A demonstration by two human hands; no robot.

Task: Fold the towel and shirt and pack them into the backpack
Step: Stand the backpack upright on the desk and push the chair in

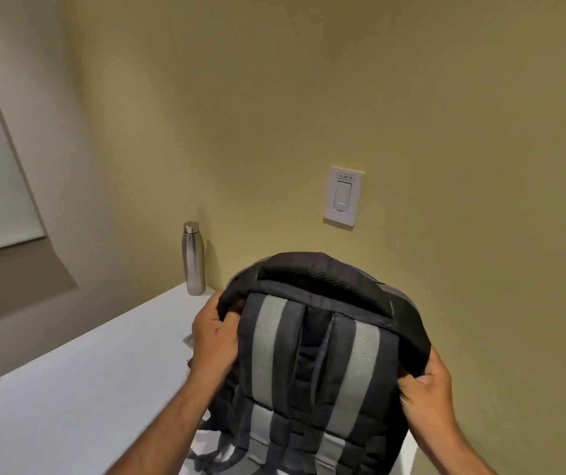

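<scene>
Backpack (312,354) upright on table (69,389), lower centre of frame, back panel toward camera. Left hand (214,332) and right hand (427,389) each clamp its top edge. Towel, shirt unseen. Judged step: handling bag; next, check zip.

Both bare forearms are reaching forward and up from the lower edge. The left hand (213,332) is curling its fingers (232,317) inward in a grip, and the right hand (427,389) is clenching likewise, thumb tucked low.
</scene>
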